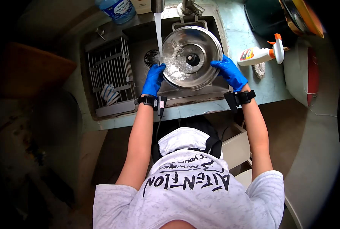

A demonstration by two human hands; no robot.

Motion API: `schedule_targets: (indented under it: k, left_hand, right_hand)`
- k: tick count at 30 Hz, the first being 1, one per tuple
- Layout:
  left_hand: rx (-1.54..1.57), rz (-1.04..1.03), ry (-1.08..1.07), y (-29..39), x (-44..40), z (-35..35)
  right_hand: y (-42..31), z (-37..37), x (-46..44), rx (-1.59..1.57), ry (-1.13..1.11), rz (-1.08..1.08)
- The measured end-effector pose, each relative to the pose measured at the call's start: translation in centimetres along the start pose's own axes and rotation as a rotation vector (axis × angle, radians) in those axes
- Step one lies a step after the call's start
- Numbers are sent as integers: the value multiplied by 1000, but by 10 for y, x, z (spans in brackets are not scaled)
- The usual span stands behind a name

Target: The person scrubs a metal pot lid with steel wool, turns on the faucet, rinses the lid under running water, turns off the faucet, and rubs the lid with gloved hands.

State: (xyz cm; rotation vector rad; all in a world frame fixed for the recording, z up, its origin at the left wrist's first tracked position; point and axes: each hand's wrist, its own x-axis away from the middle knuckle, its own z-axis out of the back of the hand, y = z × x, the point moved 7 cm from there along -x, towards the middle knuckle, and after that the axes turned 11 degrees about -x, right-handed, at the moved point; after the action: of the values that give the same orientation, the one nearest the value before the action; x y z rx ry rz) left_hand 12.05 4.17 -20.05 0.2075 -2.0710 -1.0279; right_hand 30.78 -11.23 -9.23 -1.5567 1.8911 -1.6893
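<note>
Both my hands wear blue gloves and hold a round stainless steel pot lid (210,45) over the sink (137,57). A black fitting sits at the lid's centre, and water lies on its left part. My left hand (153,79) is closed on the lid's lower left edge, thumb along the rim. At the right edge my right hand (231,72) grips the rim, its thumb on top and the other fingers partly hidden. From the faucet (157,5) a stream of water (158,32) runs down at the lid's left rim.
A metal drying rack (111,68) with a striped cloth (109,94) stands in the sink's left side. On the right counter lie a spray bottle (257,55) and a grey rag (259,70). A blue-tinted bottle (118,10) stands behind the sink.
</note>
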Motion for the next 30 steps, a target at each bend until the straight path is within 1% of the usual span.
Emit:
schedule_targets:
  k: [1, 2, 4, 5, 6, 9, 10, 12, 13, 14, 16, 17, 18, 20, 21, 22, 24, 25, 26, 28, 30]
  left_hand:
    - [-23, 20, 62, -1, 2, 5]
    - [-16, 20, 69, 3, 8, 5]
    - [-16, -109, 87, 23, 24, 9]
    - [-79, -99, 154, 24, 27, 20]
    - [-76, -101, 169, 23, 29, 26]
    - [-220, -97, 396, 26, 41, 50]
    - [-215, -95, 405, 24, 43, 56]
    - [-54, -103, 356, 16, 41, 55]
    - [46, -98, 286, 13, 42, 47]
    - [48, -100, 293, 12, 44, 43]
    - [386, 49, 207, -2, 47, 26]
    - [467, 90, 165, -5, 49, 24]
    - [468, 86, 169, -8, 50, 29]
    - [291, 70, 239, -12, 53, 44]
    - [320, 33, 237, -11, 52, 42]
    - [321, 30, 243, -15, 55, 41]
    - [335, -46, 348, -6, 69, 42]
    - [319, -128, 385, -5, 71, 48]
    - [320, -132, 389, -3, 74, 48]
    - [242, -340, 477, 16, 88, 55]
    - [210, -389, 502, 22, 97, 60]
  right_hand:
    - [2, -1, -1, -29, -45, -14]
    - [5, -4, -3, -59, -93, -32]
    - [13, -9, -5, -75, -114, -62]
    - [17, -14, -5, -96, -125, -85]
    - [19, -19, -6, -96, -138, -93]
    - [25, -32, -9, -109, -127, -108]
    - [29, -39, -11, -106, -134, -115]
    - [40, -43, -18, -136, -119, -93]
    - [53, -41, -25, -169, -114, -99]
    - [57, -47, -26, -168, -120, -102]
    - [66, -58, -28, -326, -106, -143]
    - [77, -61, -33, -324, -108, -200]
    - [81, -59, -36, -324, -114, -201]
    - [88, -59, -38, -329, -139, -251]
    - [86, -58, -42, -328, -145, -252]
    - [85, -57, -45, -215, -177, -252]
    - [78, -56, -52, 12, -247, -242]
    - [69, -46, -57, 102, -156, -173]
    - [61, -35, -68, 97, -116, -61]
    - [19, -30, -86, 91, -201, 304]
    - [-14, -24, -114, 36, -105, 411]
